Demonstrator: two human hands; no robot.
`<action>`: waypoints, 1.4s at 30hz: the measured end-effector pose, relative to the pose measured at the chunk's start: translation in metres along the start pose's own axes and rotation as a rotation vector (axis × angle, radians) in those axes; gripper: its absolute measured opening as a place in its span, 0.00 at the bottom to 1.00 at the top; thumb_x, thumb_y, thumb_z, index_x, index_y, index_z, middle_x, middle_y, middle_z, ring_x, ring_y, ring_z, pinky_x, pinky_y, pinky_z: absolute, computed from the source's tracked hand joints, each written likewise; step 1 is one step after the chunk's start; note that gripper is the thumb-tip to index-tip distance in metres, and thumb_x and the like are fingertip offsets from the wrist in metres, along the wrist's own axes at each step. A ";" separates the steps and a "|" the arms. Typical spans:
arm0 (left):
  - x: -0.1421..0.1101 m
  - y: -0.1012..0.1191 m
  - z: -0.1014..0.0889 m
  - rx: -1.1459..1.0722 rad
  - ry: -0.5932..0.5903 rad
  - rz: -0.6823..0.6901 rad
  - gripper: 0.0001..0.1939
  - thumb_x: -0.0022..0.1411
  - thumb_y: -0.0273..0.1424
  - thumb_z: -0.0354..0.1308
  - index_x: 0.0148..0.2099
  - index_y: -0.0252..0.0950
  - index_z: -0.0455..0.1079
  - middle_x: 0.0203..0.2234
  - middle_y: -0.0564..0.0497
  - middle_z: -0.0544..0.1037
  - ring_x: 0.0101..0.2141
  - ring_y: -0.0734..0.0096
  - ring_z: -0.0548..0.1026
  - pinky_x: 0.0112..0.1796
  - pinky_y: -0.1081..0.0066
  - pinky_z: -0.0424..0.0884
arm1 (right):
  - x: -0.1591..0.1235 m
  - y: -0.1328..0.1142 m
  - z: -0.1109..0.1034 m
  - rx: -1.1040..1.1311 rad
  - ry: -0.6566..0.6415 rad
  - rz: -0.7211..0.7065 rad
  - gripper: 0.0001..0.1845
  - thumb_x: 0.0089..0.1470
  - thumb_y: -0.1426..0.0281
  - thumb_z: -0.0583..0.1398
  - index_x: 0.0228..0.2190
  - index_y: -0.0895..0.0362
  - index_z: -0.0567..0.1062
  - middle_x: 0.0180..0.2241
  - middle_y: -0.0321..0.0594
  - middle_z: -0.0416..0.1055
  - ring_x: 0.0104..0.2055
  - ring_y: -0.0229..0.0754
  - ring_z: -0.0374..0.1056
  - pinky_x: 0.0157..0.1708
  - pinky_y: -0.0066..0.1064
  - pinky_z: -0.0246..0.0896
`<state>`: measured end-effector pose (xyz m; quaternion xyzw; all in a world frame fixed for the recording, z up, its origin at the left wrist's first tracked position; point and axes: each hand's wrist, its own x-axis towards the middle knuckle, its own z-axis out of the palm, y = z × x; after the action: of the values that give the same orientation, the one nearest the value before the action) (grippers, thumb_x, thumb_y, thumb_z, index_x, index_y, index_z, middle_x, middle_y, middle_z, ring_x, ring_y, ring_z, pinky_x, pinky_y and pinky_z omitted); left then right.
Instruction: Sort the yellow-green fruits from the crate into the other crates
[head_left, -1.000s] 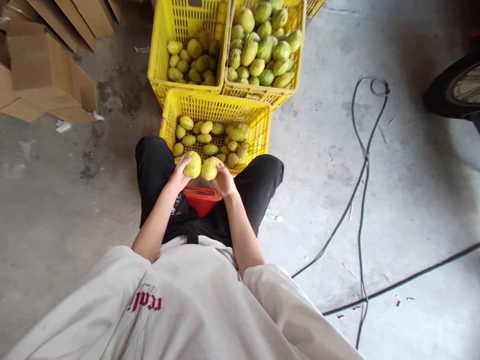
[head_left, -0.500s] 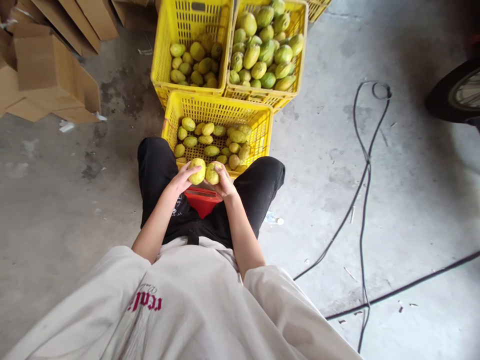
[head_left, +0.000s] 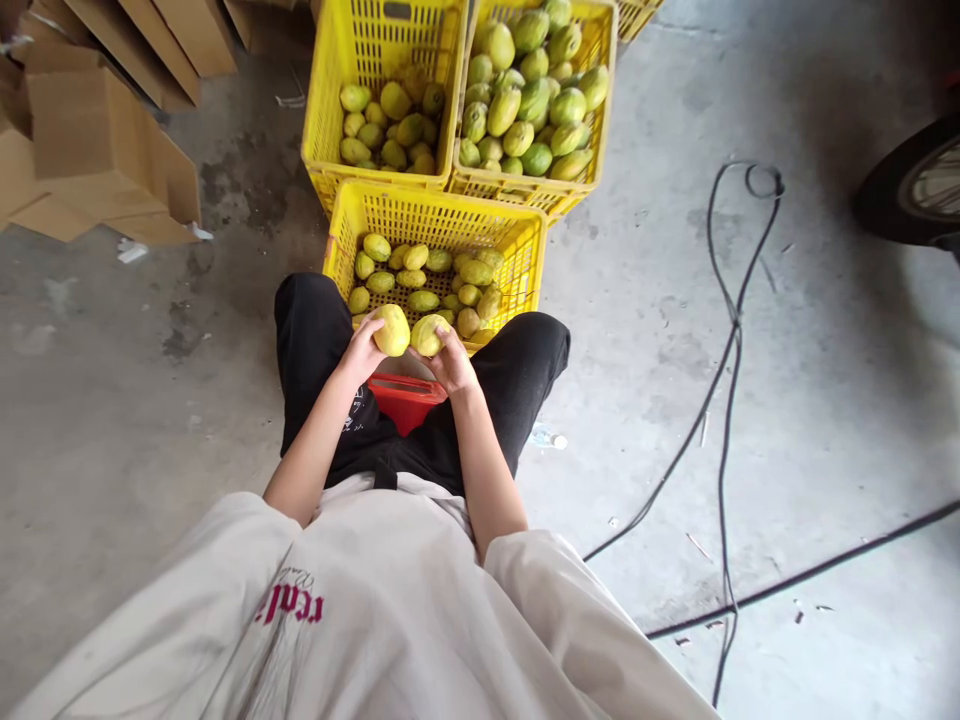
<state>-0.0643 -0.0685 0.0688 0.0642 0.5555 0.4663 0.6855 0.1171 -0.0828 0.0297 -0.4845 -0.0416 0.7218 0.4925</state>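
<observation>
My left hand (head_left: 363, 352) is wrapped round a yellow papaya (head_left: 392, 331). A second, yellow-green papaya (head_left: 428, 336) sits in my right hand (head_left: 454, 364), with the thumb over its side. I hold the two fruits side by side, almost touching, above the near rim of a yellow crate (head_left: 442, 200). Several yellow-green papayas (head_left: 424, 301) lie loose in that crate. Part of its near side is hidden behind my hands and knees.
Behind stand a yellow crate (head_left: 319, 120) part filled with papayas and another crate (head_left: 604, 120) heaped with greener ones. A red stool (head_left: 405, 400) shows between my legs. Cardboard (head_left: 97, 140) lies left; a black cable (head_left: 724, 370) and a wheel (head_left: 911, 190) are right.
Both papayas have risen slightly, away from my body, and turned a little in my fingers. A narrow gap between my hands has shifted slightly; the crates stay put.
</observation>
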 end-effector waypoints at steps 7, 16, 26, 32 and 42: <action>0.002 -0.007 -0.006 0.062 -0.037 -0.004 0.13 0.68 0.32 0.76 0.51 0.45 0.78 0.46 0.51 0.88 0.55 0.57 0.89 0.57 0.61 0.86 | -0.002 0.002 -0.005 -0.073 -0.117 0.043 0.27 0.56 0.60 0.87 0.51 0.43 0.84 0.57 0.36 0.86 0.60 0.51 0.86 0.58 0.44 0.97; 0.006 -0.009 0.000 0.014 0.039 -0.038 0.02 0.79 0.33 0.69 0.51 0.43 0.81 0.49 0.49 0.90 0.63 0.56 0.89 0.58 0.66 0.88 | 0.005 0.010 -0.002 -0.008 0.019 0.033 0.22 0.56 0.64 0.78 0.51 0.43 0.82 0.52 0.34 0.85 0.56 0.51 0.83 0.58 0.46 0.96; -0.003 -0.005 -0.001 0.094 -0.027 0.021 0.19 0.70 0.30 0.81 0.58 0.45 0.80 0.52 0.51 0.87 0.58 0.59 0.88 0.62 0.63 0.85 | 0.000 0.007 -0.005 -0.133 -0.083 0.004 0.31 0.53 0.61 0.84 0.51 0.41 0.77 0.50 0.30 0.84 0.54 0.48 0.84 0.51 0.37 0.91; -0.003 -0.003 0.005 0.051 -0.058 -0.082 0.08 0.80 0.27 0.63 0.54 0.42 0.82 0.49 0.47 0.89 0.62 0.54 0.88 0.66 0.58 0.86 | 0.004 0.016 -0.011 -0.102 -0.077 -0.095 0.34 0.52 0.63 0.84 0.52 0.40 0.75 0.49 0.27 0.80 0.51 0.43 0.82 0.53 0.32 0.89; 0.007 -0.011 -0.004 0.101 -0.049 0.008 0.27 0.57 0.22 0.87 0.54 0.41 0.81 0.47 0.48 0.90 0.66 0.48 0.89 0.68 0.59 0.83 | 0.011 0.004 -0.009 -0.066 0.037 0.005 0.16 0.60 0.60 0.71 0.49 0.43 0.81 0.49 0.35 0.87 0.63 0.56 0.84 0.60 0.47 0.91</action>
<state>-0.0611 -0.0716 0.0560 0.1125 0.5610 0.4385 0.6930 0.1209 -0.0806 0.0156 -0.5136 -0.0550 0.7123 0.4751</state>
